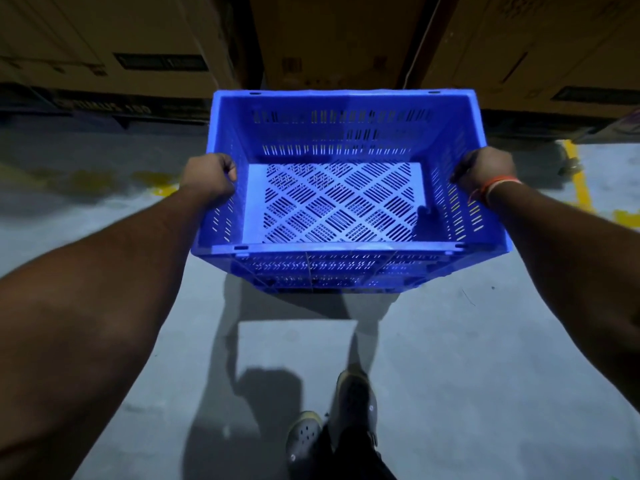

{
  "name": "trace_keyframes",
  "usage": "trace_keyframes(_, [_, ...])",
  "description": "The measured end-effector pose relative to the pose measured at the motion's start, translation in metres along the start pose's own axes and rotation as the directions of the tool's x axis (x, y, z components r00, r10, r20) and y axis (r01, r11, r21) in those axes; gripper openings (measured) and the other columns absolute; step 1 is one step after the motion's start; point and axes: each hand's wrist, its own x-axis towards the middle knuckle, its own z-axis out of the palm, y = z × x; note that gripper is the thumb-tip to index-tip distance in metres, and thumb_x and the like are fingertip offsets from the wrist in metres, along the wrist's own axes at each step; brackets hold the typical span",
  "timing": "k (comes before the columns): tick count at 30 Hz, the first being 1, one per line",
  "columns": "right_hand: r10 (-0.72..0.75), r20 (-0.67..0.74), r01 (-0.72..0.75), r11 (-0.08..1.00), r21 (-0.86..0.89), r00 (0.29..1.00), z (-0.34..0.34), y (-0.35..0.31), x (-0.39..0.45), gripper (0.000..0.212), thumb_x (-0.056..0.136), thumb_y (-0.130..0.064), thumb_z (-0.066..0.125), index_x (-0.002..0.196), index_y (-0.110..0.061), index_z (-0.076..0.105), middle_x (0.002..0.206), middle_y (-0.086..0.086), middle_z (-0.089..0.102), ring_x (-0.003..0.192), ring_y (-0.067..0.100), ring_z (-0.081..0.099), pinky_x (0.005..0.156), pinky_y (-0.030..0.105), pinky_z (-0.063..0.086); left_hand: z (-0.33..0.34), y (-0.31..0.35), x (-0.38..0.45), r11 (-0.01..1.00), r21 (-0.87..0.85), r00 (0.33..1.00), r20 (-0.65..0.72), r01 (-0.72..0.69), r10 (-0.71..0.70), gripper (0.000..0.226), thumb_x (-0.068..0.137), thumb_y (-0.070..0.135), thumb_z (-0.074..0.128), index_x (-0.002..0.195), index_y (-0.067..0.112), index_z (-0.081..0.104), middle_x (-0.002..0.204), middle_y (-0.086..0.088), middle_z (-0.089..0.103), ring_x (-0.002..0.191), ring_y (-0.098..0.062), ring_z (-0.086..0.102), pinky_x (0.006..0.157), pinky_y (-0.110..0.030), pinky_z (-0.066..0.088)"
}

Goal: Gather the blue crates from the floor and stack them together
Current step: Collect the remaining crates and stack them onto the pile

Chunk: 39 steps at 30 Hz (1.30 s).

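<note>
obs: one blue crate (349, 140) is held up off the grey floor (450, 341), out in front of the person at arm's length. it is level or nearly so, open side up, nothing inside; slotted walls and a diamond-pattern slotted bottom show through.

left hand (209, 174): fingers curled over the rim of the crate's left side wall, clamped on it. knuckles face up.

right hand (483, 168): fingers curled over the rim of the right side wall, clamped on it as well. an orange band (498, 187) sits on that wrist.

both forearms are stretched forward, one on each side of the crate.

below the crate: its shadow and the person's shadow lie on the floor. two dark shoes (353, 400) with small holes show at the lower edge, one ahead of the other.

surroundings: large cardboard boxes (329, 39) stand in a row behind the crate, well apart from it. a yellow painted line (578, 178) runs on the floor at the right, and worn yellow marks at the left. light is dim; print on the boxes is too blurred to read.
</note>
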Motion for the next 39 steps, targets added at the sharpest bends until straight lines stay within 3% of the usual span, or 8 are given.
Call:
trace_keyframes(14, [0.037, -0.036, -0.035, 0.998, 0.054, 0.999, 0.0055, 0.0037, 0.0015, 0.017, 0.077, -0.018, 0.068, 0.092, -0.018, 0.077, 0.102, 0.015, 0.072, 0.094, 0.036, 0.066, 0.088, 0.037, 0.052, 0.0045, 0.0027, 0.0006, 0.998, 0.036, 0.998, -0.046, 0.054, -0.052, 0.007, 0.079, 0.014, 0.057, 0.080, 0.018, 0.064, 0.092, -0.015, 0.072, 0.094, -0.038, 0.065, 0.084, -0.039, 0.053])
trace_keyframes(22, [0.048, -0.039, -0.046, 0.997, 0.063, 0.998, 0.0037, 0.0018, 0.0008, 0.017, 0.078, -0.019, 0.068, 0.092, -0.017, 0.077, 0.102, 0.017, 0.071, 0.093, 0.037, 0.067, 0.089, 0.038, 0.052, 0.0080, -0.0004, 0.0055, 0.995, 0.045, 0.995, -0.052, 0.089, -0.087, 0.015, 0.072, 0.006, 0.058, 0.077, 0.019, 0.064, 0.088, -0.011, 0.072, 0.093, -0.035, 0.066, 0.083, -0.036, 0.052])
trace_keyframes(39, [0.074, -0.022, -0.072, 0.995, 0.062, 0.997, 0.0029, 0.0012, 0.0006, 0.010, 0.075, -0.018, 0.069, 0.081, -0.023, 0.075, 0.097, 0.012, 0.072, 0.092, 0.034, 0.067, 0.086, 0.033, 0.051, 0.0078, 0.0007, 0.0069, 0.992, 0.107, 0.997, -0.045, 0.071, -0.066, 0.010, 0.077, 0.013, 0.058, 0.081, 0.020, 0.063, 0.091, -0.017, 0.070, 0.092, -0.040, 0.064, 0.079, -0.039, 0.052])
